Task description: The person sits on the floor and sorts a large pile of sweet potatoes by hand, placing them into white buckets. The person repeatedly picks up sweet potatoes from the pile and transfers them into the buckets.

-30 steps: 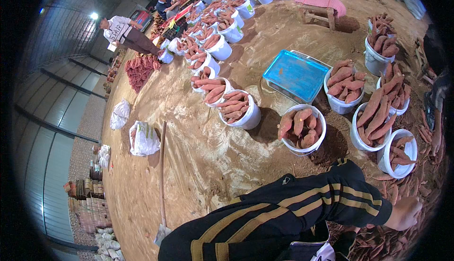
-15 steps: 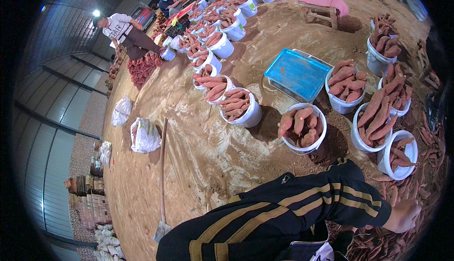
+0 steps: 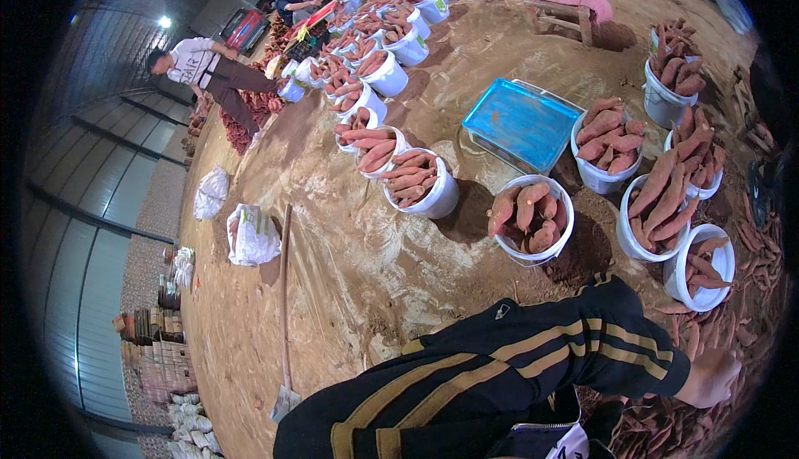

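My left arm, in a black sleeve with gold stripes, reaches across the lower part of the view to the right. At its end my left hand [image 3: 709, 378] is closed, fingers curled under, low over the loose sweet potatoes [image 3: 674, 426] on the ground. What it grips, if anything, is hidden. Just beyond it stands a white bucket [image 3: 708, 295] with only a few sweet potatoes inside. Next to that one is a fuller bucket [image 3: 630, 240] with long roots sticking out over its rim. My right hand does not show.
A blue-topped platform scale [image 3: 523, 126] stands among filled buckets. Rows of buckets [image 3: 433, 197] run toward the back. A padded pink stool [image 3: 568, 0], a long-handled shovel [image 3: 287, 309] and white sacks [image 3: 252, 236] lie around. Two people [image 3: 200, 64] are farther off.
The far person in the pale top has shifted left and leans with legs more apart. My left hand stays almost in place, still closed. The view has tilted slightly.
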`<state>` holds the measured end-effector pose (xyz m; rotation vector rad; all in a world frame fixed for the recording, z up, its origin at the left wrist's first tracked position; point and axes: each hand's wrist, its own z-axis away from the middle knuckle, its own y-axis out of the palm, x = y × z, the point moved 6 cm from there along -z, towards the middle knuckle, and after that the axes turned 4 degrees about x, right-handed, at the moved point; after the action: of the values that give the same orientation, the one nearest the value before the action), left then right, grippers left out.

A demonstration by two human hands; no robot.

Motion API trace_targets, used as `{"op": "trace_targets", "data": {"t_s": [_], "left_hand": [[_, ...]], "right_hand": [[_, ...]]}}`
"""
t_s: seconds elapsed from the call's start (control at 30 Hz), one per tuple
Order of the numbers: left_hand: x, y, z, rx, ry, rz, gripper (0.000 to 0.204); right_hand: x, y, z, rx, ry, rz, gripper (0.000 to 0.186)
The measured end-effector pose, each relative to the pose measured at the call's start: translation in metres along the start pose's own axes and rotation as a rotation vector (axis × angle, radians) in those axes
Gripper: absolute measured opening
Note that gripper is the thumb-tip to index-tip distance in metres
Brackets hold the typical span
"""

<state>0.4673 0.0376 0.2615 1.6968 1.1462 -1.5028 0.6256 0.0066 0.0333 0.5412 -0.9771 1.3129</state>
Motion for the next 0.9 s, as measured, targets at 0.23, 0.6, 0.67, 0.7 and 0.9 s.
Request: {"op": "trace_targets", "data": {"t_s": [0.23, 0.6, 0.67, 0.7, 0.9], "left_hand": [[0.004, 0.006, 0.002, -0.028, -0.044, 0.060, 0.014], [-0.011, -0.034, -0.024, 0.227, -0.302, 0.368, 0.023], [0.007, -0.050, -0.030, 0.077, -0.282, 0.311, 0.020], [0.005, -0.039, -0.024, 0.093, -0.398, 0.456, 0.019], [0.002, -0.010, 0.008, 0.389, -0.519, 0.316, 0.030]], "right_hand": [[-0.005, -0.009, 0.036, -0.044, 0.040, -0.132, 0.026], [0.050, -0.025, 0.181, -0.121, 0.021, -0.785, 0.021], [0.093, -0.024, 0.201, -0.202, -0.150, -0.366, 0.016], [0.084, -0.030, 0.209, -0.182, -0.165, -0.348, 0.018], [0.110, 0.009, 0.254, -0.174, -0.400, -0.436, 0.039]]}}
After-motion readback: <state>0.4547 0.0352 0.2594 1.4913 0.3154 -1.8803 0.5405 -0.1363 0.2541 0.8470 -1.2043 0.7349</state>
